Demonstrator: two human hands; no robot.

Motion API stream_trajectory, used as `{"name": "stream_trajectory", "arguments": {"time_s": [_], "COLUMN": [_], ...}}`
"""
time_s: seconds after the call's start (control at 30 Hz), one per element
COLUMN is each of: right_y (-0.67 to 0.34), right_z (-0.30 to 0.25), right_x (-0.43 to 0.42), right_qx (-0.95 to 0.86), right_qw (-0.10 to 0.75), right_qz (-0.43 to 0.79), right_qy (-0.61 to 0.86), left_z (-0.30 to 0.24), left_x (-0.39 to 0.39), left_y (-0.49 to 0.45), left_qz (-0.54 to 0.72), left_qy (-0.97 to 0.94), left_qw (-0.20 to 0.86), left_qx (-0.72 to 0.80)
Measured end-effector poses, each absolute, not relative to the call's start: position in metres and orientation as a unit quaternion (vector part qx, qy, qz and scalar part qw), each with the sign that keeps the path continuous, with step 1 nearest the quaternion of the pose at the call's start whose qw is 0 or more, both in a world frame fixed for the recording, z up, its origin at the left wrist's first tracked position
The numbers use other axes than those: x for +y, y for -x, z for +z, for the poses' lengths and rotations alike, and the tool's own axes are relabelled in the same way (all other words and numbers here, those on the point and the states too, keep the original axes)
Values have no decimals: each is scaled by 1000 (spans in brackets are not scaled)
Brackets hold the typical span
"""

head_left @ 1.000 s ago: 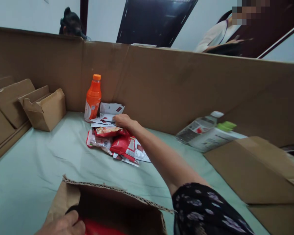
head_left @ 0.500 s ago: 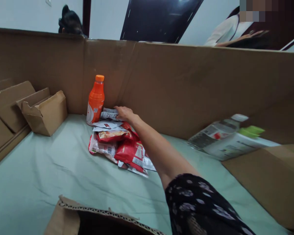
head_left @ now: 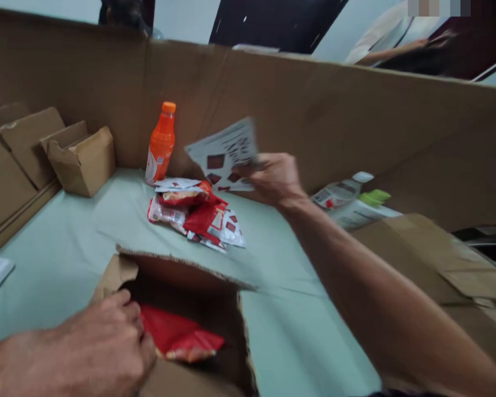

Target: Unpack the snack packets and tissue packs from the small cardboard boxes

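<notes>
My right hand (head_left: 275,179) is raised above the table, closed on a white sachet (head_left: 225,155) printed with dark red squares; both are blurred by motion. Below and to the left lies a pile of red and white snack packets (head_left: 194,215) on the pale green tabletop (head_left: 86,220). My left hand (head_left: 107,339) grips the near left edge of an open cardboard box (head_left: 182,264), fingers curled over the rim. A red packet (head_left: 177,336) lies inside the box.
An orange drink bottle (head_left: 161,143) stands by the tall cardboard wall (head_left: 314,110). Small open cartons (head_left: 80,160) sit at the left. Two bottles (head_left: 355,204) lie on their sides at the right, beside flat cardboard (head_left: 430,248). Other people are beyond the wall.
My right hand has lifted a white sachet from the pile and pulled it back and up. The view dropped, so the box and my left hand show again.
</notes>
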State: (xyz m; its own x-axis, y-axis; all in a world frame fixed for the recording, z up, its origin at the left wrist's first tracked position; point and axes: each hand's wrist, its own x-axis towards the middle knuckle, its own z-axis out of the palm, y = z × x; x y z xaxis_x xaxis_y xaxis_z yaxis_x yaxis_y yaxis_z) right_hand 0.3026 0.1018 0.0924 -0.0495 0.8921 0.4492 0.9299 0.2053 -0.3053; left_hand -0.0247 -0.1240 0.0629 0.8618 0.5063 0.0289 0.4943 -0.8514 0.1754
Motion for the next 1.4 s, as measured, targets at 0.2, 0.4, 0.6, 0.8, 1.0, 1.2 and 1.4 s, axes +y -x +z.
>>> {"name": "stream_trajectory", "arguments": {"time_s": [0.2,0.4,0.6,0.8,1.0,1.2,1.4], "right_y": [-280,-247,-231,-180,-146,-203,-276], "right_z": [127,122,111,114,88,112,89], "right_x": [-50,-129,-136,-121,-83,-106,-153], "right_qx": [-616,-781,-909,-858,-880,-909,-784], "right_qw": [653,502,155,-171,-287,66,352], "right_qz": [170,141,-92,-57,47,83,43], "right_qy": [408,345,375,482,376,403,510], "left_z": [73,64,59,51,56,66,32], "left_x": [-138,-141,-150,-158,-159,-159,-151], "left_y": [25,24,19,21,26,74,105], "left_qz": [-8,32,35,4,21,247,334], "left_qy": [-955,-949,-939,-934,-938,-912,-831], "left_qw": [61,45,-53,-124,-107,-50,54], "left_qx": [291,309,339,334,328,325,441]}}
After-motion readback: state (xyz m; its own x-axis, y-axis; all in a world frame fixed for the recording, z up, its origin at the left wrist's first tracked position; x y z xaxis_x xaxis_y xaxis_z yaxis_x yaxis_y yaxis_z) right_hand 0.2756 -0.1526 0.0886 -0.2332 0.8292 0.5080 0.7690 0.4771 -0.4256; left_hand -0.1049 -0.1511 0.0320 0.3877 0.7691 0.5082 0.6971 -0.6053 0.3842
